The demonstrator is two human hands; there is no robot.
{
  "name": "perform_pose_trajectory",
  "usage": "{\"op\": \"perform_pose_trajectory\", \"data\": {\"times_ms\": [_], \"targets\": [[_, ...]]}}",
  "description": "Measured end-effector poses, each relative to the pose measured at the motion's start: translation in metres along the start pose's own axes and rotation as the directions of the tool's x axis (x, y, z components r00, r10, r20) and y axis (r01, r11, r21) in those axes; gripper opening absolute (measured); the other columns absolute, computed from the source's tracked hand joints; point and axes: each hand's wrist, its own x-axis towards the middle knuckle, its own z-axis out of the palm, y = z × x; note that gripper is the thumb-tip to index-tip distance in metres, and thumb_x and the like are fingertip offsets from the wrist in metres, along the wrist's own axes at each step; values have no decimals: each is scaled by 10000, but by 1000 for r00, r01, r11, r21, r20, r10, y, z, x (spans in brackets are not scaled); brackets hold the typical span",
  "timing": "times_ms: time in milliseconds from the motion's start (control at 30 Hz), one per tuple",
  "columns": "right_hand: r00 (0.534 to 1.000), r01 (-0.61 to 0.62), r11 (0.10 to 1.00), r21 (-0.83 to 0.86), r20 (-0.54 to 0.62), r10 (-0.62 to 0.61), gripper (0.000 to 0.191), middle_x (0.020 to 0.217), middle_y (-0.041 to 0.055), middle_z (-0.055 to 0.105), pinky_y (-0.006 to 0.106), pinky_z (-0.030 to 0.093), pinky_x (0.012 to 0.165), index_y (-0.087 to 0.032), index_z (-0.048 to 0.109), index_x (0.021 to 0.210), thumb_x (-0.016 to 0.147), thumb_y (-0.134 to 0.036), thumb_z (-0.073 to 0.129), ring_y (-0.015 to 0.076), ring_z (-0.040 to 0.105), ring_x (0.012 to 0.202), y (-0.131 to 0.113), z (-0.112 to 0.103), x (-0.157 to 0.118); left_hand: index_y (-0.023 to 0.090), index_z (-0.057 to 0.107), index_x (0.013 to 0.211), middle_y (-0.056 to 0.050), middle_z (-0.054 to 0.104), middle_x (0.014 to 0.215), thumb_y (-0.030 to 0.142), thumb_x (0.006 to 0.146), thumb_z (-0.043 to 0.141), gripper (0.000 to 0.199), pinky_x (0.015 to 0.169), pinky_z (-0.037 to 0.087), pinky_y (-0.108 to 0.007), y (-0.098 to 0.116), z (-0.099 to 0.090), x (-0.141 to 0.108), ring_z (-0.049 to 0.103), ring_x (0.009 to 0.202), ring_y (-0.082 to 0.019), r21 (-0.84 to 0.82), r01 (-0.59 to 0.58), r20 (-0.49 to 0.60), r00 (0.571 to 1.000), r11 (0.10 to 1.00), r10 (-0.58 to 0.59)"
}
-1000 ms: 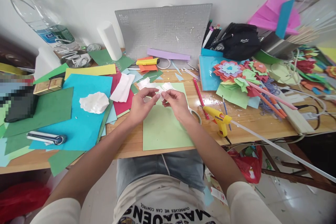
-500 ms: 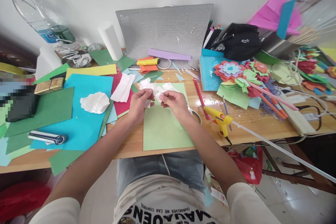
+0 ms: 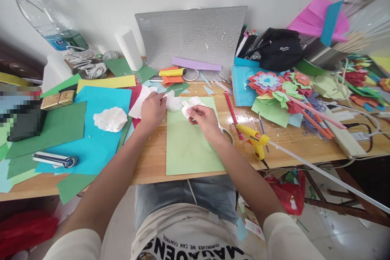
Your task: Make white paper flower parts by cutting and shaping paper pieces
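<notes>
My right hand pinches a small folded piece of white tissue above the upper part of a light green paper sheet. My left hand is over white tissue sheets lying on red paper, its fingers partly stretched out and their undersides hidden; I see nothing held in it. Between the hands, crumpled white tissue rests at the green sheet's top edge. Scissors lie partly under my right wrist. A wad of white tissue sits on blue paper to the left.
A yellow glue gun and a red stick-like tool lie at right, near paper flowers. A grey cutting mat leans on the wall. A white roll stands behind; a stapler-like tool lies front left.
My left hand has moved left, away from my right hand, onto the white tissue sheets. My right hand stays in nearly the same place with its tissue piece.
</notes>
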Motion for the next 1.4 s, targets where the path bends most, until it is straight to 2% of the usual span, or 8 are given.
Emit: {"op": "perform_pose_trajectory", "data": {"times_ms": [133,200,300,367,733,900,1067,1400], "targets": [[1000,20,1000,13,-4,-20,365,633,-11,623,239,459,569,-198,660,689,674,-534,802,102,545,577,-3,1,-2,194,731,1075,-94,674,973,395,959,462,355,803,435,-317,17,-15,-16,571,811,-201,-121,-19,-62,998,992,11],[999,32,999,18,3,-32,387,610,-16,603,248,453,568,-202,645,663,664,-553,807,103,528,565,-5,1,-3,193,749,1020,-78,692,923,465,931,528,361,735,434,-296,31,-19,-25,550,738,-176,-269,18,66,998,963,0],[999,46,999,23,11,-46,407,603,-20,594,255,449,571,-206,650,671,646,-577,815,105,517,562,-4,1,-2,197,766,959,-62,724,906,537,843,648,378,655,416,-271,47,-16,-35,538,698,-157,-453,128,333,942,882,35],[998,53,998,25,15,-53,407,606,-20,593,252,447,573,-206,654,678,655,-581,811,104,514,565,-4,0,-2,189,769,899,-52,720,843,548,805,687,381,605,392,-261,53,-12,-38,515,660,-144,-505,196,384,923,840,15],[999,23,999,48,22,-24,348,686,4,667,244,488,602,-212,694,728,699,-547,782,115,580,623,-4,1,-4,185,766,762,8,559,602,476,772,719,296,458,310,-239,47,-6,-38,347,504,-82,-668,375,328,924,643,-198],[999,39,997,59,-9,-38,331,648,-7,639,246,476,598,-209,688,716,714,-526,785,109,566,603,-2,0,-2,189,783,917,-29,666,756,508,768,730,356,484,342,-240,45,-7,-36,415,555,-94,-628,326,264,943,707,-201],[998,58,996,65,4,-58,364,618,-17,602,254,463,593,-209,667,679,691,-546,802,108,538,588,-5,1,-4,174,753,785,-13,633,675,471,718,785,306,497,335,-245,49,-5,-37,408,545,-91,-606,301,283,947,736,-155],[998,33,998,58,-47,-30,409,618,-20,598,244,448,575,-205,646,678,678,-589,786,100,526,566,-2,0,-1,142,689,699,9,518,654,390,689,826,284,416,220,-198,38,-6,-28,310,500,-41,-802,496,397,859,333,-324]]}}
